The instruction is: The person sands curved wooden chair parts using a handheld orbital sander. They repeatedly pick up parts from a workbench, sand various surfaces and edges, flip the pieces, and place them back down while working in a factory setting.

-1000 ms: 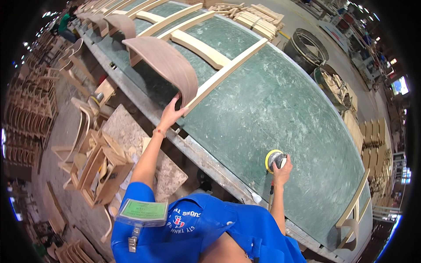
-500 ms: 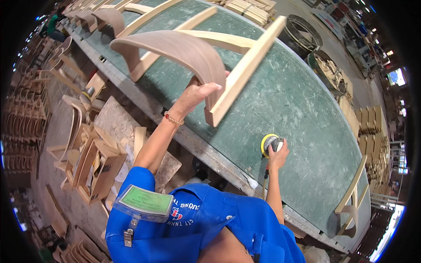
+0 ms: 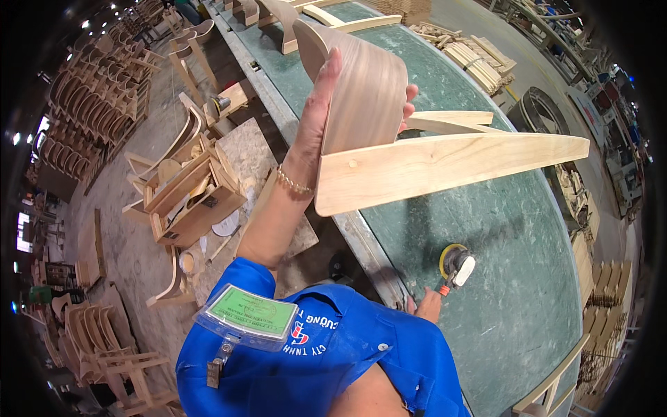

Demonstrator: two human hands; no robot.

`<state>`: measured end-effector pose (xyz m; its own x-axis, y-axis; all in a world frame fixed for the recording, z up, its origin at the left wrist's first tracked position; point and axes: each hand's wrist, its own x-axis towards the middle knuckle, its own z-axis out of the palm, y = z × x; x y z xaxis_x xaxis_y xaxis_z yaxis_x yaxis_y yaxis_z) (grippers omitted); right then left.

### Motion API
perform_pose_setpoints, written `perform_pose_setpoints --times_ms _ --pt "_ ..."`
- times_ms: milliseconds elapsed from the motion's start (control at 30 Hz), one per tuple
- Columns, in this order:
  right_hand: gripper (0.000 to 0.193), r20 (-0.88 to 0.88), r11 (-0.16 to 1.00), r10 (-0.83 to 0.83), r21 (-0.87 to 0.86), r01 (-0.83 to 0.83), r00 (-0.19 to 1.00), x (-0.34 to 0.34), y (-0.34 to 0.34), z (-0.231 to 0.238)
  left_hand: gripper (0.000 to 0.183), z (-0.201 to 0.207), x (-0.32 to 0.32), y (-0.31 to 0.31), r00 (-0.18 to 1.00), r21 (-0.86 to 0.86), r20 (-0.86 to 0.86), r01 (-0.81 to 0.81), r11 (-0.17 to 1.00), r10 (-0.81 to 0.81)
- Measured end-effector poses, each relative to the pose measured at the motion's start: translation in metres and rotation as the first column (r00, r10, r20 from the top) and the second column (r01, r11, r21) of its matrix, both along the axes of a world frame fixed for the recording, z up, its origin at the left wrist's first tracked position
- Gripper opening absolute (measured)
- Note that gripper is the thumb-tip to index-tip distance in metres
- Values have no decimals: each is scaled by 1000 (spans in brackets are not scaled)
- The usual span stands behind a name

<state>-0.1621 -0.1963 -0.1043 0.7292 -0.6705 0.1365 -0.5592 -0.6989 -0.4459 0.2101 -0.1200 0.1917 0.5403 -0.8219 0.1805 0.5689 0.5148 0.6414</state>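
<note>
Wooden frame (image 3: 396, 158) raised in the left hand (image 3: 315, 125)

The hand clasps the frame's curved panel (image 3: 365, 94), which hides much of the fingers. Below the grip, the blue shirt (image 3: 333, 354) part-hides the right hand (image 3: 426, 306); I cannot tell whether it holds the sander (image 3: 459, 264). One second ago, the frame rested on the green table (image 3: 514, 306).

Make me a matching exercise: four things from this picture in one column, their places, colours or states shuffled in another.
Column one:
1. curved wooden frame
2. sander
3. badge
4. wooden box

Column two:
A. green, on the blue shirt
B. left of the green table
C. yellow rim, dark body
D. gripped by the left hand

Pairs: 1-D; 2-C; 3-A; 4-B
</note>
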Motion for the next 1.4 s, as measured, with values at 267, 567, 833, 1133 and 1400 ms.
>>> perform_pose_setpoints --times_ms 267,567,833,1133,1400 --pt "59 -90 998 46 57 -41 995 -27 0 -19 84 -10 1 -6 999 -54 -20 36 998 -37" --pt "52 -83 978 25 207 -8 996 -27 4 -35 84 -12 3 -10 1000 -62 26 11 998 -10" --pt "35 41 995 25 92 -28 999 -42 8 -62 82 -10 2 -10 1000 -62 2 10 998 -10" --pt "30 255 930 -258 326 168 932 -12 -15 -17 78 -6 6 -18 999 -77 -13 40 996 -42" --pt "29 855 966 79 62 -252 512 108 -28 224 78 -7 12 -15 999 -65 -23 38 997 -40"
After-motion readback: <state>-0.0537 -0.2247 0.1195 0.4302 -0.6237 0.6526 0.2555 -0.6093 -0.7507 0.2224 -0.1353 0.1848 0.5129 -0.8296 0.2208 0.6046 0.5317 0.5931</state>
